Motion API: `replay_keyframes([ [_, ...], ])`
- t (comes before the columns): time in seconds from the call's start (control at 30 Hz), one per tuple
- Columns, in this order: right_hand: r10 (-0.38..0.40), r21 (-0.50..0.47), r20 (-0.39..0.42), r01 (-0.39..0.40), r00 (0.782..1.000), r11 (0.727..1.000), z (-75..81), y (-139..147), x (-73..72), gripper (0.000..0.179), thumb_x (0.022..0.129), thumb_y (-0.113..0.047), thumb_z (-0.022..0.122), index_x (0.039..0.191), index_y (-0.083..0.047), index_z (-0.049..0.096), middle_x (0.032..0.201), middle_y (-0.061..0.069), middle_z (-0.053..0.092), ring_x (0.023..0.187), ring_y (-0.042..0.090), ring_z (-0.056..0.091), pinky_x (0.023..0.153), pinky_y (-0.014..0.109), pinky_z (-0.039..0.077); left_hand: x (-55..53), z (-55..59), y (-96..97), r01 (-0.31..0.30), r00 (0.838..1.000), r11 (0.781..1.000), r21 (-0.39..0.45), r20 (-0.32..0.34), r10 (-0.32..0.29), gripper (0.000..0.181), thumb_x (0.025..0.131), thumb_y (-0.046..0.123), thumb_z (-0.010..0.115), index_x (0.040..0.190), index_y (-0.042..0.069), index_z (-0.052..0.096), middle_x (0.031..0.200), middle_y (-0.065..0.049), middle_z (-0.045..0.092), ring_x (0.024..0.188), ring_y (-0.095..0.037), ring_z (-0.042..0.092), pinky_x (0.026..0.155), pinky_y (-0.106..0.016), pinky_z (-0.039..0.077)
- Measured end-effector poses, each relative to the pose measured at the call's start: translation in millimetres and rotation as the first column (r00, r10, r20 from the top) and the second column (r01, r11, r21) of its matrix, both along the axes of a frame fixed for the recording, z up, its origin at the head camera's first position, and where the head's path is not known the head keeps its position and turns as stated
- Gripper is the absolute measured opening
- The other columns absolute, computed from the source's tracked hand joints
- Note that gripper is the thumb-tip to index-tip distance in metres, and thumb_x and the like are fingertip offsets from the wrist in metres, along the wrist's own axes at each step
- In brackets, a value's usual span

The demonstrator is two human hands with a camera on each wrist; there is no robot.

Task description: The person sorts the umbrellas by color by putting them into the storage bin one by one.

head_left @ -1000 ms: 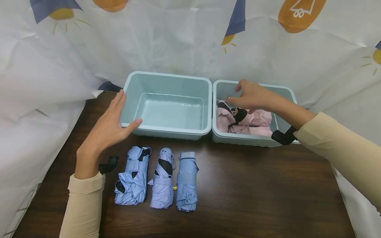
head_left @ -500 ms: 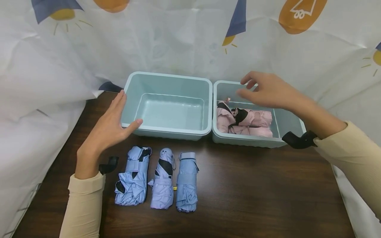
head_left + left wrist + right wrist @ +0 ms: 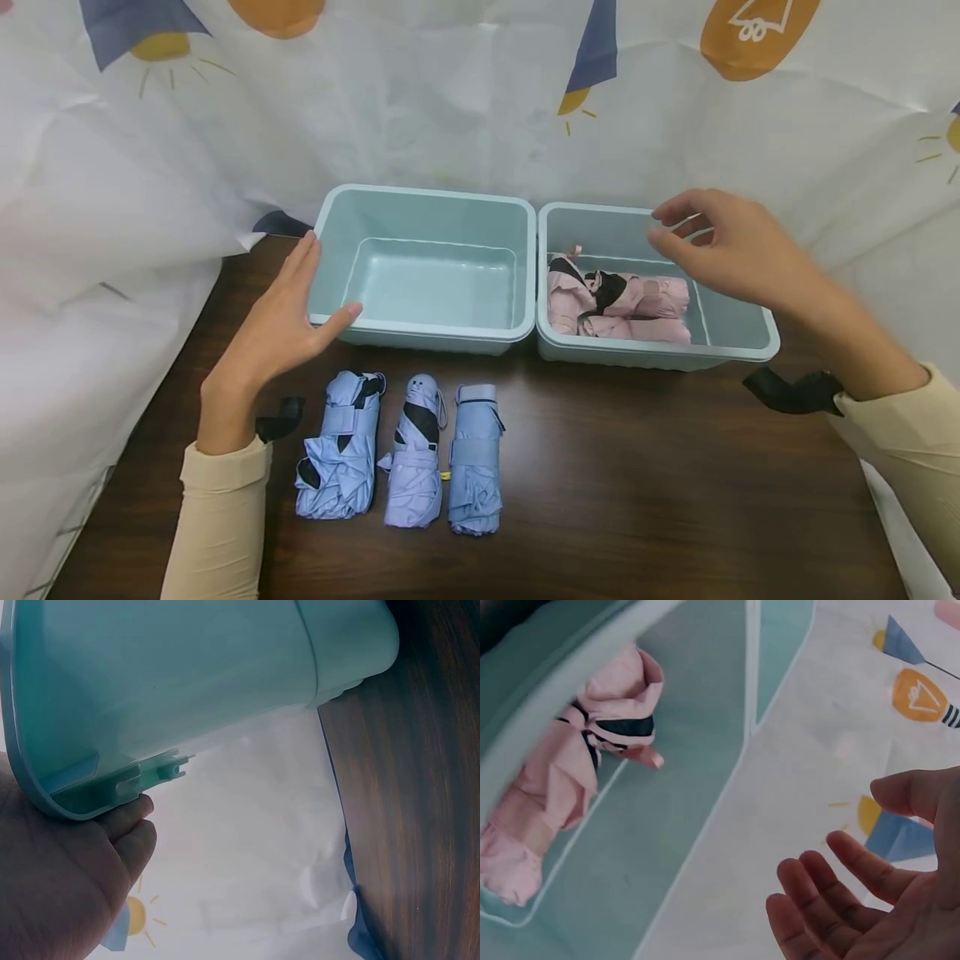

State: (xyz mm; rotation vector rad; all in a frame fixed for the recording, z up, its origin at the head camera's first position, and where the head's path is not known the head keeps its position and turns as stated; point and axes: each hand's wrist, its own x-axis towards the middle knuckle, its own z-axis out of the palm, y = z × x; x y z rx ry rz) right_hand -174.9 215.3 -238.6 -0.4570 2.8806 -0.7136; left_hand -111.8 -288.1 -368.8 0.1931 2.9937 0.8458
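Note:
My left hand (image 3: 273, 321) rests on the left rim of the left light-blue bin (image 3: 420, 340), thumb over the front rim; in the left wrist view its fingers reach under the rim (image 3: 45, 802). Nothing lies inside that bin. Over the right end of the right light-blue bin (image 3: 615, 357) hovers my right hand (image 3: 738, 246), fingers loosely bent and holding nothing. Several folded pink umbrellas (image 3: 645, 300) lie in the right bin; the right wrist view shows a pink umbrella (image 3: 559, 772) with black bands.
Three folded blue umbrellas lie side by side on the dark wooden table (image 3: 637, 483): a left one (image 3: 341, 450), a lilac-blue middle one (image 3: 414, 458) and a right one (image 3: 475, 467). A white patterned cloth (image 3: 450, 100) hangs right behind the bins.
My right hand has moved right, away from the pink umbrellas toward the right end of its bin. The left hand keeps its place on the left bin.

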Motion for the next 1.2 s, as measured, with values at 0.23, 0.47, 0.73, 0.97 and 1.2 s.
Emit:
replay_keyframes([
  [0.23, -0.065, -0.073, -0.046, 0.061, 0.997, 0.995, -17.0, 16, 20.3, 0.046, 0.104, -0.041, 0.064, 0.139, -0.012, 0.067, 0.137, 0.014, 0.07, 0.118, 0.037, 0.069, 0.088, 0.028, 0.05, -0.2, 1.3, -0.8, 0.001, 1.0, 1.0, 0.004, -0.003, -0.001, 0.105, 0.098, 0.055, 0.065, 0.171, 0.019, 0.0, 0.181, -0.003, -0.003, 0.165, -0.044, 0.015, 0.114, -0.082, 0.03],
  [0.47, -0.171, -0.227, -0.219, 0.12, 0.961, 0.966, -53.9, 29, 37.7, 0.037, 0.102, -0.031, 0.067, 0.134, -0.011, 0.07, 0.131, 0.011, 0.07, 0.111, 0.003, 0.066, 0.088, 0.013, 0.038, 1.9, 3.7, -4.3, -0.001, 1.0, 1.0, 0.012, -0.003, 0.001, 0.105, 0.098, 0.055, 0.066, 0.171, 0.02, 0.0, 0.181, 0.0, -0.004, 0.166, -0.043, 0.013, 0.114, -0.082, 0.029],
  [0.73, -0.234, -0.342, -0.444, 0.078, 0.865, 0.937, -92.3, 44, 60.7, 0.024, 0.095, -0.007, 0.072, 0.116, 0.002, 0.076, 0.108, 0.023, 0.073, 0.104, -0.022, 0.051, 0.097, 0.005, 0.035, -1.1, 1.9, -3.0, 0.007, 1.0, 1.0, 0.007, -0.01, -0.007, 0.105, 0.098, 0.056, 0.065, 0.171, 0.02, 0.0, 0.181, -0.001, -0.003, 0.165, -0.043, 0.015, 0.115, -0.082, 0.03],
  [0.97, -0.308, -0.378, -0.503, 0.115, 0.808, 0.918, -112.6, 52, 80.2, 0.024, 0.095, -0.008, 0.071, 0.115, 0.004, 0.077, 0.105, 0.024, 0.074, 0.106, -0.023, 0.052, 0.096, 0.004, 0.036, -1.1, -1.6, -1.8, 0.015, 1.0, 1.0, 0.013, -0.018, -0.015, 0.103, 0.098, 0.055, 0.064, 0.172, 0.019, 0.0, 0.181, -0.002, -0.002, 0.166, -0.042, 0.014, 0.115, -0.082, 0.029],
  [1.2, -0.369, -0.404, -0.533, 0.154, 0.761, 0.902, -130.6, 57, 92.1, 0.025, 0.092, -0.007, 0.073, 0.115, 0.003, 0.077, 0.106, 0.026, 0.075, 0.108, -0.024, 0.052, 0.097, 0.002, 0.036, 0.1, -3.0, -2.1, 0.01, 1.0, 1.0, 0.0, -0.012, -0.01, 0.106, 0.097, 0.054, 0.067, 0.172, 0.017, 0.001, 0.181, -0.004, -0.003, 0.166, -0.042, 0.013, 0.116, -0.081, 0.028],
])
